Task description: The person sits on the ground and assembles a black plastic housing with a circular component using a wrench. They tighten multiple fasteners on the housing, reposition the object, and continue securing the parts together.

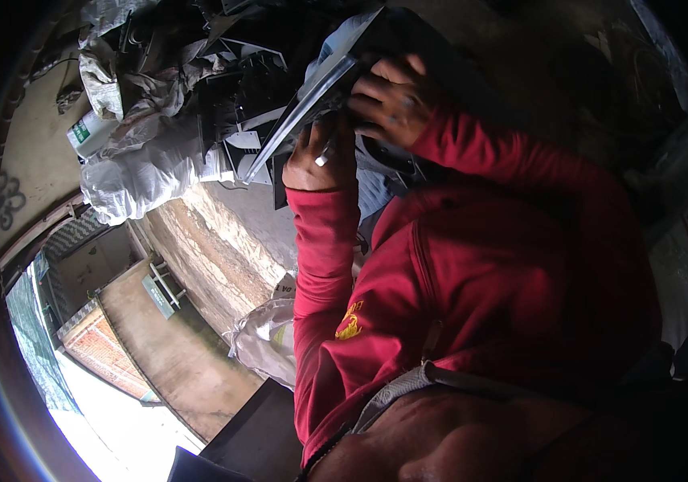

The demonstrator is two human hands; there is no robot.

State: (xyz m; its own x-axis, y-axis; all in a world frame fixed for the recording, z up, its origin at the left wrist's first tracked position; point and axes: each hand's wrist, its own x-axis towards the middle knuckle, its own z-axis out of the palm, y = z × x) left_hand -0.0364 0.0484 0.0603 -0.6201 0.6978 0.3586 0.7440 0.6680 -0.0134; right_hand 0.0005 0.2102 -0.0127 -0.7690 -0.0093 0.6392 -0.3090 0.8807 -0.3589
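A thin flat panel with a bright metallic edge stands tilted in front of my chest, its dark side turned toward me. At its lower part my left hand is closed, fingers curled against the dark side. A small pale tip pokes out between those fingers; its kind is unclear. Higher up, my right hand has its fingers bent and pressed at the dark side of the panel. Shadow hides those fingertips and whatever they grip. Red sleeves cover both forearms.
Beyond the panel lies a heap of dark plastic and metal parts. White plastic sacks and a pale green-labelled container are to the left. Another translucent bag rests beside my left arm, near a dark flat surface.
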